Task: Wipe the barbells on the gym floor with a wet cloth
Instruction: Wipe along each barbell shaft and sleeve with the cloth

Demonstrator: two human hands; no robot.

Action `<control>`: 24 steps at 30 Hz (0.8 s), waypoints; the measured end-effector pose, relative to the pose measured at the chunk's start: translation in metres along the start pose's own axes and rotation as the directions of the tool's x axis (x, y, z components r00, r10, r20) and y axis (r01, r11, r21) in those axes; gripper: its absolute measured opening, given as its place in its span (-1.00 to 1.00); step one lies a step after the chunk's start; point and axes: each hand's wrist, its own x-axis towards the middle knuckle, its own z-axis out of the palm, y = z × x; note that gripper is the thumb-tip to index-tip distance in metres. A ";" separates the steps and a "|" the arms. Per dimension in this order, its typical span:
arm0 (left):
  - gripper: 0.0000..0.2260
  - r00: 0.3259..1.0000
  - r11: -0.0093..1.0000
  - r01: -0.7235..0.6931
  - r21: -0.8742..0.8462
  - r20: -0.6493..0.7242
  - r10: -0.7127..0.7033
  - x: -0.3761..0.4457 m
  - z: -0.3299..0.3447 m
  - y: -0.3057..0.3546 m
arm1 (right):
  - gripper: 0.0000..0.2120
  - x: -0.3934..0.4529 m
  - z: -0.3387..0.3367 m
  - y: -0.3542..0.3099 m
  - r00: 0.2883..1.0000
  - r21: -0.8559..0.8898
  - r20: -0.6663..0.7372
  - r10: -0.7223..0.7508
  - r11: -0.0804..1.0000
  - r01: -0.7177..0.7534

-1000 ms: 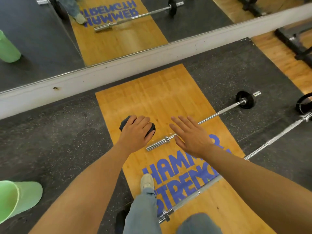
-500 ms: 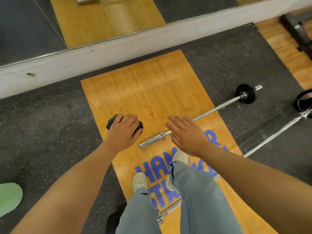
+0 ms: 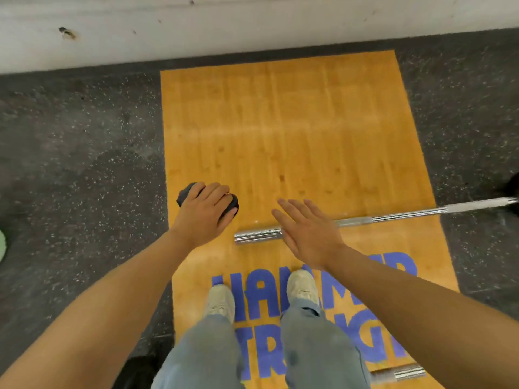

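Note:
A chrome barbell (image 3: pixel 393 217) lies across the wooden platform (image 3: pixel 295 130), its bare sleeve end pointing left just in front of my feet. My left hand (image 3: pixel 203 217) grips a balled dark cloth (image 3: pixel 230 206), held above the platform just left of the sleeve's tip. My right hand (image 3: pixel 307 234) hovers flat with straight fingers over the sleeve, hiding part of it; contact cannot be told. The end of a second barbell (image 3: pixel 398 374) shows at the bottom, behind my right leg.
A white wall base (image 3: pixel 252 26) runs along the top, close ahead. Dark speckled rubber floor (image 3: pixel 78 169) flanks the platform on both sides. A green object (image 3: pixel 2 245) peeks in at the left edge. A dark weight plate (image 3: pixel 512 189) sits at the right edge.
I have stepped forward over the near barbell, and the view has tilted down. Both hands now sit closer above the far barbell's sleeve. The left still holds the cloth.

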 end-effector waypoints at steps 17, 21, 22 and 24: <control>-0.69 0.969 0.962 0.246 -0.118 0.018 -0.245 -0.103 0.281 0.056 | -0.53 0.013 0.285 0.021 0.986 0.104 0.125 -0.112 0.990 0.099; -0.65 0.926 0.919 0.374 -0.122 0.100 -0.364 -0.111 0.303 0.076 | -0.50 0.018 0.303 0.017 0.985 0.095 0.124 -0.119 0.990 0.108; -0.62 0.909 0.904 0.409 -0.122 0.140 -0.392 -0.112 0.306 0.082 | -0.51 0.018 0.307 0.017 0.986 0.099 0.115 -0.121 0.989 0.110; -0.54 0.873 0.874 0.470 -0.128 0.218 -0.437 -0.114 0.311 0.090 | -0.52 0.016 0.314 0.019 0.987 0.103 0.111 -0.117 0.989 0.105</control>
